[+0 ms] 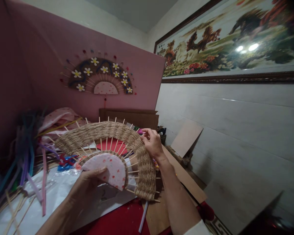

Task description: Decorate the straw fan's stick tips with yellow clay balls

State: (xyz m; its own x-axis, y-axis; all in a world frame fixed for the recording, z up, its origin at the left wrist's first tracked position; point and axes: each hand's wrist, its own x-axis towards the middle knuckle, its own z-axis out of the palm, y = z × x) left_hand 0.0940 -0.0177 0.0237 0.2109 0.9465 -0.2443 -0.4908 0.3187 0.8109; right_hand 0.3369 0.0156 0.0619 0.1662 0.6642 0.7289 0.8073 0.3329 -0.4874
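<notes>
A fan (112, 131) woven from tan cord over thin wooden sticks is held up in front of me. Its half-round base (112, 169) is covered in pale pink cloth with red dots. My left hand (91, 179) grips this base from the lower left, the thumb lying on the cloth and the other fingers hidden behind. At the upper right rim, my right hand (152, 142) pinches with thumb and forefinger at a stick end of the fan. Bare stick tips poke out along the outer edge.
A finished-looking fan with white flowers (104, 70) hangs on the pink wall panel. Coloured strips (26, 163), dotted cloth (60, 117) and loose sticks (13, 209) lie left. A glue stick (143, 217) is below the fan, near cardboard (183, 176). A framed horse picture (210, 49) hangs right.
</notes>
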